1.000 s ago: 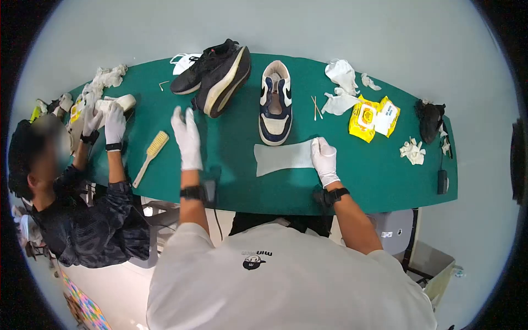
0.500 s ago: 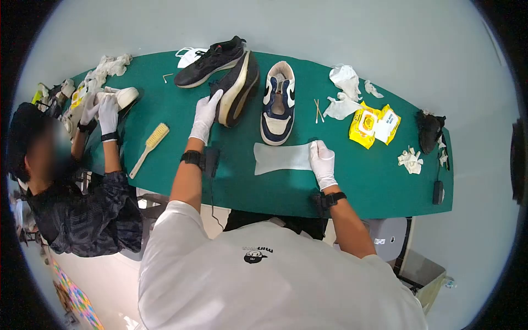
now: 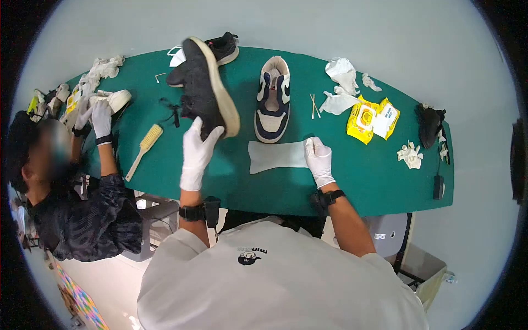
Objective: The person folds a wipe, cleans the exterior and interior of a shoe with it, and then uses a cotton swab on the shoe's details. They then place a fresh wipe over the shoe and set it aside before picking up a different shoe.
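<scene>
My gloved left hand point(image 3: 199, 148) grips a black sneaker point(image 3: 204, 91) by its heel end, tipped on its side so the pale sole edge faces right. Behind it, partly covered, lies another black sneaker point(image 3: 224, 49). In my gloved right hand point(image 3: 319, 157) is the right end of a white wipe point(image 3: 278, 156), pinched between the fingers and stretched over the table. A white and navy sneaker point(image 3: 273, 102) stands just beyond the wipe, toe toward me.
A yellow wipes pack point(image 3: 364, 122), cotton swabs point(image 3: 314, 106) and crumpled wipes point(image 3: 342, 82) are at right, with a dark furry item point(image 3: 429, 125) farther over. A brush point(image 3: 145, 148) lies left. Beside me, a co-worker's gloved hands point(image 3: 101, 115) handle a white shoe point(image 3: 118, 100).
My left hand has turned the black sneaker and shifted it left, across the other black sneaker. My right hand keeps its pinch on the wipe.
</scene>
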Motion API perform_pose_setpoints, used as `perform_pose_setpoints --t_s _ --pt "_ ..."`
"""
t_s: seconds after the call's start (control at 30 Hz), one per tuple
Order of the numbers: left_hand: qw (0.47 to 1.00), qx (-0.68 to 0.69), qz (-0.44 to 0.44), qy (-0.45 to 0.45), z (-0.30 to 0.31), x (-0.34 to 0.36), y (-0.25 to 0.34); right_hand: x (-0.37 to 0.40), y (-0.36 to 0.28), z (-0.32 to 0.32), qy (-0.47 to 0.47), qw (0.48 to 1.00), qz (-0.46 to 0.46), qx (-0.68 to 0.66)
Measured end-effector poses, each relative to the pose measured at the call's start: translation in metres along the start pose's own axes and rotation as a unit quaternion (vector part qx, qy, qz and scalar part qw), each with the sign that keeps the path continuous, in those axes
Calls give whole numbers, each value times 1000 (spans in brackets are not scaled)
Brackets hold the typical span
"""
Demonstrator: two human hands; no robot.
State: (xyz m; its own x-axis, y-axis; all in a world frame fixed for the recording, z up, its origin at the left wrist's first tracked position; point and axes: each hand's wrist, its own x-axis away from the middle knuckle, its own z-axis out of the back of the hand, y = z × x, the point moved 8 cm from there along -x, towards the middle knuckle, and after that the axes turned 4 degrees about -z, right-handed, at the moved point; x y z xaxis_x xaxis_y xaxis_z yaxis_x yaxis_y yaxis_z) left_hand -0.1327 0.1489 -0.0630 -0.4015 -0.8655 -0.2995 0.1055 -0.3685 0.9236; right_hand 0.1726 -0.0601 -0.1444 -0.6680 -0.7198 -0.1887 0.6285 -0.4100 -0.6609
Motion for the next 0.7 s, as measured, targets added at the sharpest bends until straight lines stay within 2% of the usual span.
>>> perform_pose_setpoints --t_s 0.07,0.1,0.2,0.23,0.33,0.4,0.43,0.47,0.5,0.53,0.6,0.7 --pt "975 -211 -71 10 10 3 25 0 0 0 19 1000 14 -4" --pt "943 -291 -150 62 14 4 29 1 3 0 14 1000 5 -5" --pt "914 -395 -57 70 25 -6 13 1 -4 0 2 1000 -3 -21" --pt "897 -421 -109 80 21 -6 14 1 -3 1 7 1000 1 -27" --pt "898 -412 -128 83 17 -8 7 0 -4 2 7 1000 1 -30" --pt "926 -361 -67 89 33 -13 -10 0 -1 0 -9 1000 -1 -21" --pt "972 -190 -11 139 49 -16 -21 0 -2 0 -5 1000 0 -29" --pt "980 -8 99 172 67 -13 -41 1 -3 0 -2 999 0 -36" --pt "947 166 117 248 82 -7 -48 1 -3 1 2 999 -1 -43" --pt "879 335 130 314 89 -4 -16 1 -4 1 0 999 -3 -37" --pt "862 354 75 354 134 3 2 1 -5 2 -5 1000 -5 -23" --pt "855 232 -119 448 186 33 115 0 -5 0 -24 999 -16 -21"
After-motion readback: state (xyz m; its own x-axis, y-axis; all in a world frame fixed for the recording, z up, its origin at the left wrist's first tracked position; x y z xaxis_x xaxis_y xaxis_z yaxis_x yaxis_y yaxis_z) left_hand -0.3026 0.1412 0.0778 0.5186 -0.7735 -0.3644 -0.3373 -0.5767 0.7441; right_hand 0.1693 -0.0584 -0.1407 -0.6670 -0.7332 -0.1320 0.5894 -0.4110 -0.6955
